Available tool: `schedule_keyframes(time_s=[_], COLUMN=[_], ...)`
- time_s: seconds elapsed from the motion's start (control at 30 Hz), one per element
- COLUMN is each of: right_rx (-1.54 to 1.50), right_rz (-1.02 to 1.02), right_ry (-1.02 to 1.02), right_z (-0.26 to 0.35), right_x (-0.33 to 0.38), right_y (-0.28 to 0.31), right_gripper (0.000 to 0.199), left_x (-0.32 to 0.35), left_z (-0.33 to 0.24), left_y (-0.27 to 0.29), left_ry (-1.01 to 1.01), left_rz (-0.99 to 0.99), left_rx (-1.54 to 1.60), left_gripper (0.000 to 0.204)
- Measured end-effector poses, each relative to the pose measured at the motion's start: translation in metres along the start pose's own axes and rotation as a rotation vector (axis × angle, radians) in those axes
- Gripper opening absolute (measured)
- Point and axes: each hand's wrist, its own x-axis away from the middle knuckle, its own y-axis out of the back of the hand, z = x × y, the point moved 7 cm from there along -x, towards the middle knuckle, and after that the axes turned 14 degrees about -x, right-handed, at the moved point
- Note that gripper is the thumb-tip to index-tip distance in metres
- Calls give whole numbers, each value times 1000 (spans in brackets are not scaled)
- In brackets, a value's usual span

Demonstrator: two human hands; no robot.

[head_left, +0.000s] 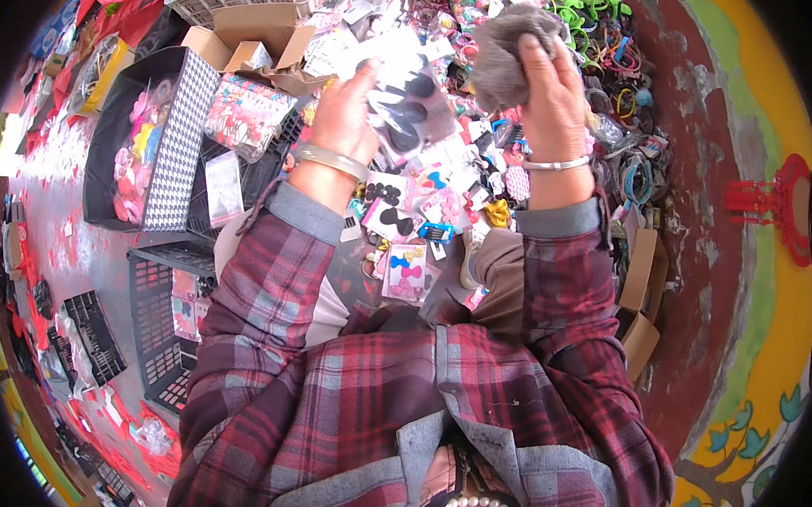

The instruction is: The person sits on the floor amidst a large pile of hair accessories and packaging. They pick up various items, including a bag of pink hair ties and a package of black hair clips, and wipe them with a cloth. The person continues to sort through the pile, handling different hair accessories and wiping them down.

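My left hand (344, 124) is closed on the edge of a clear packet (405, 111) with dark rounded shapes on a white backing. Glare washes out the packet's upper part. Bunched in my right hand (553, 108) is a grey cloth (504, 60), its folds pinched between thumb and fingers. Below and between the hands lies a spread of carded hair accessories, among them a card with blue and pink bows (407, 270), a black bow card (391, 219) and a small blue packet (437, 233). A yellow piece (497, 214) rests near my right knee.
At the left stand a black houndstooth bin (180, 141) of colourful items, an open cardboard box (262, 41) and a dark plastic crate (157, 326). Green headbands (586, 5) and other hairbands heap up at the right, beside a painted wall (754, 61). Cardboard flaps (641, 269) sit near my right elbow.
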Motion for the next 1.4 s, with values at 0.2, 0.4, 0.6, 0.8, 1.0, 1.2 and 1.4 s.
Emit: schedule_keyframes(time_s=[0.2,0.4,0.6,0.8,1.0,1.2,1.4], right_rx=[990,975,846,899,886,667,331], right_rz=[404,623,704,850,776,347,148], right_ry=[153,247,224,260,-105,-266,-643], right_z=[-66,-73,-75,-77,-101,-81,-101], right_x=[25,54,73,90,102,120,178], right_y=[-39,-61,-74,-75,-49,2,36], right_gripper=[35,41,49,46,42,32,31], left_x=[11,3,-17,-37,-23,17,106], left_z=[20,17,-2,-21,-51,-75,-119], left_y=[-27,3,26,63,84,106,182], left_ry=[134,214,98,-49,-126,-191,-319], left_rz=[102,-180,-169,-199,-225,-361,-600], left_rx=[132,114,193,342,309,270,386], left_gripper=[22,24,29,27,27,26,10])
